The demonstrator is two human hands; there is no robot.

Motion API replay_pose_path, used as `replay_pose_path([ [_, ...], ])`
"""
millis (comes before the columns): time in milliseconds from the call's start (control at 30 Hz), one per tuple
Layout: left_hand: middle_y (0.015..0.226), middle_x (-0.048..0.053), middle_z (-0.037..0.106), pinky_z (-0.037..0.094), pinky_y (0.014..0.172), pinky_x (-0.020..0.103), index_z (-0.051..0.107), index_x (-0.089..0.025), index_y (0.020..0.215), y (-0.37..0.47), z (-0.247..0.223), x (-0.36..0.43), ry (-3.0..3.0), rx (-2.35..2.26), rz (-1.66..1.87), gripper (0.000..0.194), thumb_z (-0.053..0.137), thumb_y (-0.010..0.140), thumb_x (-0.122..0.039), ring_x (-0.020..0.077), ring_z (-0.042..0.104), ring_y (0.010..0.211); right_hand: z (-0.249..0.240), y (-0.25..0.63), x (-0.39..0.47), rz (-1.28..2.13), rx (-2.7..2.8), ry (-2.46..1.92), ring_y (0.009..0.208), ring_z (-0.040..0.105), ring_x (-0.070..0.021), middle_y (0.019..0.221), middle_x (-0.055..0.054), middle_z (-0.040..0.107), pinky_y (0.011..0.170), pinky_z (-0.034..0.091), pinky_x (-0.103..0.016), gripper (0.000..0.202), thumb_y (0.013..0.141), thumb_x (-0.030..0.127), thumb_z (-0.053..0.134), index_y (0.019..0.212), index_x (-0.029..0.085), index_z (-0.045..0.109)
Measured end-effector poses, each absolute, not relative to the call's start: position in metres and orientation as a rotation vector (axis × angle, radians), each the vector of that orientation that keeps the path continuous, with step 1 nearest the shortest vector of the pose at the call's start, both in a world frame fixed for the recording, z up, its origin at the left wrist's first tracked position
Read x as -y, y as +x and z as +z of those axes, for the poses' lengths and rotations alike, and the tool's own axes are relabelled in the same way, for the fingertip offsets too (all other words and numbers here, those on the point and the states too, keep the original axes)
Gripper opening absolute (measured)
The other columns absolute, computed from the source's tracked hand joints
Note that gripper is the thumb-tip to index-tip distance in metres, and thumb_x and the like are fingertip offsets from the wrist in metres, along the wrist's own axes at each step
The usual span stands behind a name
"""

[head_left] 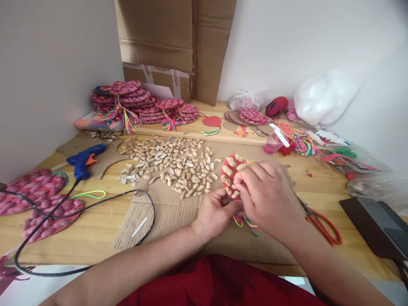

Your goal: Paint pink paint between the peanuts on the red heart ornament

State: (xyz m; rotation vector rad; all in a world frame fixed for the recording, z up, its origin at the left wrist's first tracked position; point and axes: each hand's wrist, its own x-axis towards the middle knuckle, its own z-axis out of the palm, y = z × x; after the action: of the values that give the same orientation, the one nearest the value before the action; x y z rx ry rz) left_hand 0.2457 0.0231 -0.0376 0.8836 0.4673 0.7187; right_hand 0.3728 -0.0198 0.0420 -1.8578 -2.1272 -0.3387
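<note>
A red disc [225, 163] with several unshelled peanuts on its face is held upright in front of me. My left hand [214, 216] grips its lower edge between thumb and fingers. Over the disc's right side, my right hand [267, 196] is pinched closed, its fingertips at a peanut against the red surface; they partly cover that peanut. Below the disc hang colourful cords [246, 222], and a yellow loop [249, 161] shows at its top. Just beyond my hands, a heap of loose peanuts [178, 163] spreads over cardboard.
A blue glue gun [82, 160] lies left, its black cable [110, 197] looping across the table. Pink peanut-covered pieces [47, 216] are at left; stacked ones [140, 102] stand behind. Orange-handled scissors [325, 225], a dark device [376, 227] and a pink cup [272, 143] are right.
</note>
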Motion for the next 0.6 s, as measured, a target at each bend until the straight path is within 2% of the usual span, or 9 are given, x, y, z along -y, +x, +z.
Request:
replay_pose_path([
  [167, 0.080, 0.002, 0.071, 0.058, 0.061, 0.023, 0.073, -0.015, 0.091, 0.245, -0.035, -0.025, 0.888, -0.519, 0.715, 0.026, 0.084, 0.073, -0.030, 0.0136, 0.068, 0.068, 0.040, 0.396, 0.028, -0.227, 1.860, -1.794, 0.088, 0.053, -0.0209, 0.089, -0.003, 0.064, 0.082, 0.040, -0.037, 0.007, 0.095, 0.026, 0.053, 0.091, 0.022, 0.057],
  [267, 0.080, 0.002, 0.072, 0.059, 0.059, 0.022, 0.073, -0.014, 0.091, 0.244, -0.033, -0.025, 0.890, -0.537, 0.714, 0.029, 0.087, 0.071, -0.030, 0.0133, 0.069, 0.067, 0.038, 0.402, 0.031, -0.184, 1.801, -1.782, 0.091, 0.058, -0.0199, 0.093, -0.003, 0.066, 0.083, 0.043, -0.036, 0.006, 0.094, 0.028, 0.056, 0.096, 0.023, 0.060],
  [433, 0.080, 0.002, 0.073, 0.059, 0.060, 0.022, 0.074, -0.015, 0.094, 0.243, -0.033, -0.024, 0.886, -0.524, 0.706, 0.032, 0.088, 0.071, -0.032, 0.0127, 0.070, 0.068, 0.035, 0.401, 0.032, -0.170, 1.770, -1.783, 0.096, 0.061, -0.0196, 0.100, -0.003, 0.069, 0.088, 0.047, -0.036, 0.017, 0.091, 0.027, 0.062, 0.108, 0.026, 0.063],
  [600, 0.081, 0.001, 0.071, 0.059, 0.062, 0.022, 0.075, -0.017, 0.098, 0.242, -0.035, -0.023, 0.899, -0.495, 0.708, 0.031, 0.085, 0.076, -0.036, 0.0125, 0.068, 0.070, 0.036, 0.395, 0.031, -0.153, 1.819, -1.775, 0.097, 0.060, -0.0213, 0.100, -0.001, 0.071, 0.087, 0.047, -0.038, 0.016, 0.089, 0.030, 0.066, 0.105, 0.028, 0.065],
])
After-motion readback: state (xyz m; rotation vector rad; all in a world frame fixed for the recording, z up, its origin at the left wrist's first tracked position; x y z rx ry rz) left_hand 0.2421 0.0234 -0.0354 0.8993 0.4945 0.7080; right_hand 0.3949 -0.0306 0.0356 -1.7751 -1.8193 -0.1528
